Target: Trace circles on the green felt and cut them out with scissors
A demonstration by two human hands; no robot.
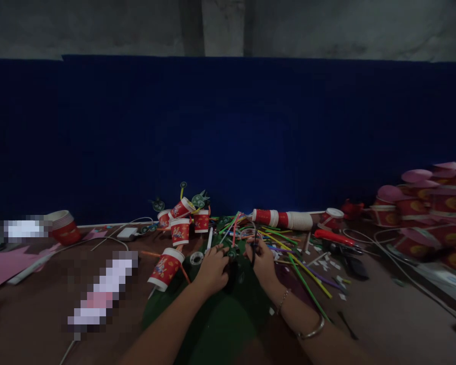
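Note:
In the middle of the table, my left hand has its fingers bent around the edge of a small dark green paper cutout. Across from it, my right hand is closed on what look like black scissors, held upright and dim in this light. Dark green paper lies beneath both hands. A roll of clear tape sits just left of my left hand. Beyond my fingers is a heap of coloured pipe cleaners or straws; their exact kind is hard to tell.
Red patterned paper cups stand and lean at left of centre. Stacked cups lie along the back. White scraps and a red-handled tool are at right, before piled red cups with pink tops. A white cable crosses there.

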